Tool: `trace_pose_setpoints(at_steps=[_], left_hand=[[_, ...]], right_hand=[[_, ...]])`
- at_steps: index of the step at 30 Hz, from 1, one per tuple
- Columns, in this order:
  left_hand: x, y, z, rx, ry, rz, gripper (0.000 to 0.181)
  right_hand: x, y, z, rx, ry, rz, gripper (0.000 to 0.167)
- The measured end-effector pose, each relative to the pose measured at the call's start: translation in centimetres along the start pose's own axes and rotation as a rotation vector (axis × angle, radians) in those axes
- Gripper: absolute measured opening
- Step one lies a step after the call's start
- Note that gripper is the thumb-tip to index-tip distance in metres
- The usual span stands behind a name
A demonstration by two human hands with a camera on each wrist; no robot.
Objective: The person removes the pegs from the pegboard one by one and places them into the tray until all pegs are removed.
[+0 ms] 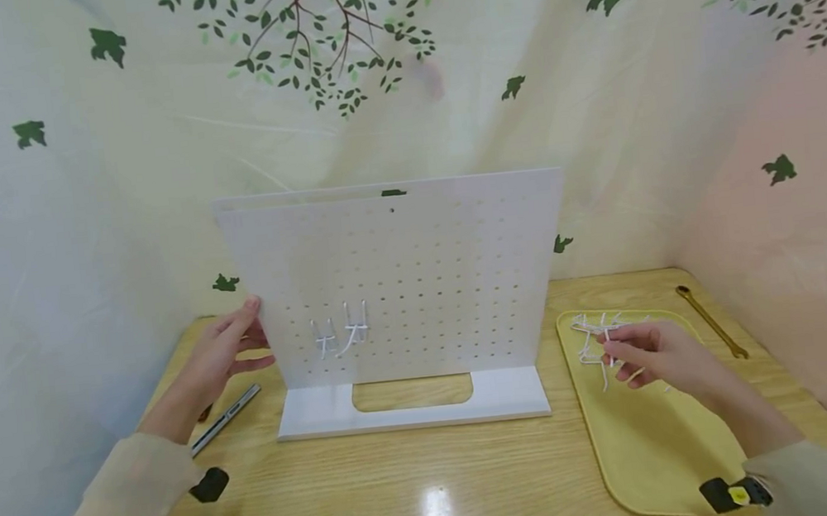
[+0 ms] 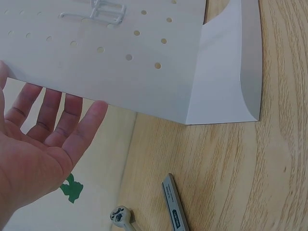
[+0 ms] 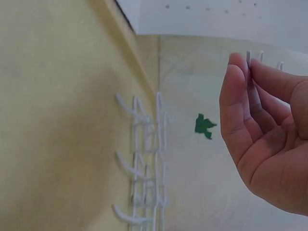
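Observation:
A white pegboard [image 1: 416, 283] stands upright on its base in the middle of the table. My left hand [image 1: 224, 351] holds its left edge, thumb at the front and fingers [image 2: 72, 110] behind. Two white wire hooks [image 1: 355, 328] hang side by side on the left part of the board. Over the far end of the yellow tray [image 1: 650, 459], my right hand [image 1: 655, 355] pinches a white hook [image 3: 249, 57] between thumb and fingertips; the fingers hide much of it. More white hooks [image 3: 137, 168] lie in a row in the tray.
Left of the board lie a slim grey tool [image 1: 227, 417], perhaps a utility knife, and a round-ended object [image 2: 120, 216] that is partly out of view. A gold-coloured wrench [image 1: 711, 322] rests right of the tray. Leaf-printed cloth [image 1: 402, 143] surrounds the table.

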State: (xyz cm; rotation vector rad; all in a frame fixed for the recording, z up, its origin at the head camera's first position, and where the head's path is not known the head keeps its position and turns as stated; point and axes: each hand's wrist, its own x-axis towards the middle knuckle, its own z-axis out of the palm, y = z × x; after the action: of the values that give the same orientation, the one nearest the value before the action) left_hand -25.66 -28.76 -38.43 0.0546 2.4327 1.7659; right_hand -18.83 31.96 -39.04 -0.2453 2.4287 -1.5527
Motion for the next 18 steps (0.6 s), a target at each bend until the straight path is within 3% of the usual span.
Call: trace_pose_setpoints(at_steps=[12, 18], left_hand=[[-0.1, 0.1, 0.1, 0.008, 0.005, 0.002, 0.075], [-0.1, 0.0, 0.1, -0.002, 0.005, 0.003, 0.075]], right_hand=[[-0.7, 4.0, -1.7, 0.034, -0.297, 0.088, 0.036], [-0.9, 5.7, -1.9, 0.02, -0.375, 0.104, 0.03]])
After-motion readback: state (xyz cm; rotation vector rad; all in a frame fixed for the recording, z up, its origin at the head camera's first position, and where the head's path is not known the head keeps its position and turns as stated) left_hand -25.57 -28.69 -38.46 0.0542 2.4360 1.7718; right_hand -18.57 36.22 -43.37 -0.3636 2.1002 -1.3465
